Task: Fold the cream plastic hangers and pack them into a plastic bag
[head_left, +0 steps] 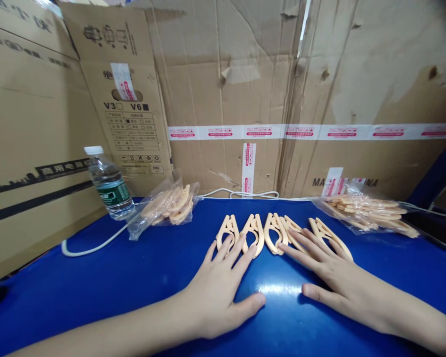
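Several cream-coloured folding hangers, folded up, lie in a row on the blue tabletop (152, 287). My left hand (217, 285) is open, its fingers spread and the fingertips on the lower ends of the leftmost hanger (223, 233) and the second hanger (259, 233). My right hand (338, 272) is open too, reaching in from the right. Its index fingertip is at the lower end of the middle hanger (271, 228). The other fingers lie across the tilted fourth hanger (290, 224) and the rightmost hanger (338, 240), partly hiding both. Neither hand grips anything.
A clear plastic bag of hangers (171, 203) lies at the back left, and another bag of hangers (371, 213) at the back right. A water bottle (111, 186) stands on the left. Behind, a white cable (245, 193) runs along tall cardboard (223, 99).
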Available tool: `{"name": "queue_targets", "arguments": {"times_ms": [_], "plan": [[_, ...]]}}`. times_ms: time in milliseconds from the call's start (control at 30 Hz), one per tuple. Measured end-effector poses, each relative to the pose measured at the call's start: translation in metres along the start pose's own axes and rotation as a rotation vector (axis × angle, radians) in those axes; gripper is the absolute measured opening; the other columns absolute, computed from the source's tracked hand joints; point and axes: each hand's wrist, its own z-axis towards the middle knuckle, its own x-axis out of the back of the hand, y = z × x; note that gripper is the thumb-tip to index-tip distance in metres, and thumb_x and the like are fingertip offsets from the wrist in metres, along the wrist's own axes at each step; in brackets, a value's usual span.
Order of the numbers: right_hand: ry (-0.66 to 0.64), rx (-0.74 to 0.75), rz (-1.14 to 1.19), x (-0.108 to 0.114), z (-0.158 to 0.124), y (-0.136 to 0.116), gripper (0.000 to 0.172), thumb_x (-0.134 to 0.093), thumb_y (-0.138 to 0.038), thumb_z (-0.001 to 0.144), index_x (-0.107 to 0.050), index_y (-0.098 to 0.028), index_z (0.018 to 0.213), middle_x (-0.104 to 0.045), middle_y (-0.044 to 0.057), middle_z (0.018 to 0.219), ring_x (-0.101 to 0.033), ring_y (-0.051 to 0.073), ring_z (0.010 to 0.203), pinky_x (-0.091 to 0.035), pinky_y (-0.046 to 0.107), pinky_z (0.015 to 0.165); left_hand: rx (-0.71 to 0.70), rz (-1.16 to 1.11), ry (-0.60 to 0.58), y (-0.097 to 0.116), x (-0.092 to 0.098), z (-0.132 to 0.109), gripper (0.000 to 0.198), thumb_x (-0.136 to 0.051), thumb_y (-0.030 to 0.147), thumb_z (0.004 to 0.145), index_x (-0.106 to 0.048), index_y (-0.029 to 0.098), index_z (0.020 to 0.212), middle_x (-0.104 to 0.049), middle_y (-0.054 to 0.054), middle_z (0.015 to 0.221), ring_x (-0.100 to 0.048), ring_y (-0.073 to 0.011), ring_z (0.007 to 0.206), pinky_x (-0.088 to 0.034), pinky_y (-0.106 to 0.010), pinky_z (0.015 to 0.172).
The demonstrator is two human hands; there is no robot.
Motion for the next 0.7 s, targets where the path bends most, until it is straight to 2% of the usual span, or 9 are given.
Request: {"name": "queue_targets", "arguments": {"times_ms": [167, 333, 533, 700], "plan": [[0.036, 0.015, -0.015, -0.005, 0.003, 0.001, 0.067, -0.051, -0.066, 0.087, -0.035, -0.042, 0.147, -0.018, 0.003, 0.159, -0.01, 0.046, 0.142, -0.005, 0.076, 0.107, 0.023, 0.021, -0.043, 0.001, 0.005, 0.001, 0.08, -0.047, 0.065, 0.089, -0.021, 0.027, 0.154, -0.012, -0.012, 0.161, -0.007, -0.0419, 0.146, -0.011, -0.069, 0.113], [-0.01, -0.001, -0.055, -0.005, 0.01, -0.001, 0.071, -0.044, -0.069, 0.089, -0.027, -0.039, 0.151, -0.01, 0.005, 0.16, -0.005, 0.046, 0.143, -0.009, 0.076, 0.106, -0.004, 0.084, -0.088, -0.007, 0.01, 0.008, 0.082, -0.043, 0.065, 0.09, -0.014, 0.026, 0.155, -0.009, -0.012, 0.161, -0.006, -0.0393, 0.147, -0.012, -0.066, 0.114], [-0.007, -0.041, -0.059, -0.006, 0.037, 0.001, 0.072, -0.038, -0.072, 0.09, -0.024, -0.039, 0.152, -0.01, 0.007, 0.161, -0.006, 0.047, 0.143, -0.013, 0.077, 0.105, 0.014, 0.15, -0.121, -0.021, 0.019, 0.033, 0.08, -0.036, 0.068, 0.091, -0.014, 0.026, 0.155, -0.008, -0.012, 0.162, -0.006, -0.0358, 0.148, -0.011, -0.063, 0.115], [-0.018, -0.095, -0.076, -0.006, 0.069, 0.005, 0.075, -0.03, -0.075, 0.091, -0.022, -0.035, 0.153, -0.013, 0.009, 0.161, -0.006, 0.042, 0.145, -0.011, 0.072, 0.109, 0.068, 0.143, -0.043, -0.041, 0.019, 0.059, 0.079, -0.036, 0.071, 0.089, -0.018, 0.03, 0.154, -0.016, -0.011, 0.161, -0.013, -0.0367, 0.147, -0.013, -0.068, 0.112]]}}
